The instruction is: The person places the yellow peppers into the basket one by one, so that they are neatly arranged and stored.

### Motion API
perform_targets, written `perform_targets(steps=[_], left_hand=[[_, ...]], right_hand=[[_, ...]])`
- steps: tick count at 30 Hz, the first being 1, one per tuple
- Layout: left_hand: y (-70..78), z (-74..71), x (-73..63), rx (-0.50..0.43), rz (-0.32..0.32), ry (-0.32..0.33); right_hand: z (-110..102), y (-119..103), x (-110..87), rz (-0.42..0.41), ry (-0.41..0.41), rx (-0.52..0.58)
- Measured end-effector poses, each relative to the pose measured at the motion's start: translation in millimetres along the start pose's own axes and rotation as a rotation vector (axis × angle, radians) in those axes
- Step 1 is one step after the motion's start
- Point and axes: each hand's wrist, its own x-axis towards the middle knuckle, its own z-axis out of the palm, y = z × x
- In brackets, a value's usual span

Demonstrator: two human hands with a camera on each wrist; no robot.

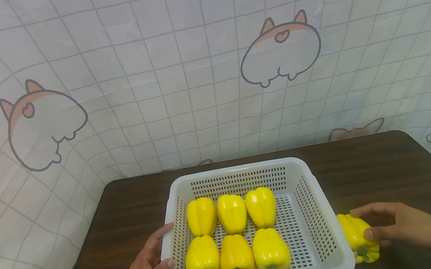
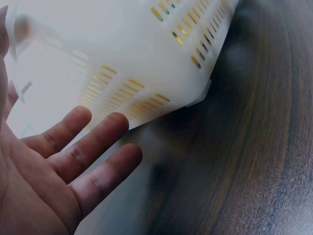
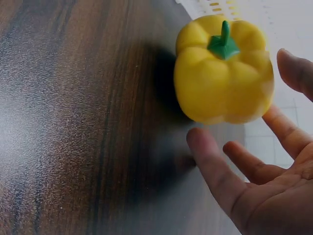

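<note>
A white slotted basket (image 1: pixel 329 225) holds several yellow bell peppers (image 1: pixel 232 213) in two rows, the front ones with green stems toward me. My left hand (image 1: pixel 145 267) is at the basket's left side, thumb and forefinger at the rim; in the left wrist view its other fingers (image 2: pixel 105 134) are spread and loosely bent. Right of the basket, another yellow bell pepper (image 3: pixel 225 78) lies on the table. My right hand (image 1: pixel 397 220) is around its right side. The right wrist view shows the thumb apart from it and the forefinger at its edge, partly hidden.
The dark wood-grain table (image 1: pixel 374 165) extends beyond the basket on both sides. Behind it hangs a white gridded cloth (image 1: pixel 203 60) with cartoon animal drawings.
</note>
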Motion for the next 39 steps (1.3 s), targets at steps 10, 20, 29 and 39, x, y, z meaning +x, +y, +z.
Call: perform_targets(steps=[10, 20, 29, 39], left_hand=[[-0.9, 1.0, -1.1, -0.027, 0.033, -0.010], [-2.8, 0.4, -0.2, -0.017, 0.029, -0.008], [-2.1, 0.7, -0.4, -0.013, 0.024, -0.001], [-1.3, 1.3, -0.6, -0.018, 0.009, 0.006]], right_hand=[[-1.5, 3.4, -0.6, 0.018, -0.028, 0.070], [2.1, 2.1, -1.1, -0.011, -0.060, 0.048], [5.2, 4.4, 0.2, -0.049, -0.046, 0.000], [2.4, 4.0, -1.7, -0.024, 0.020, -0.060]])
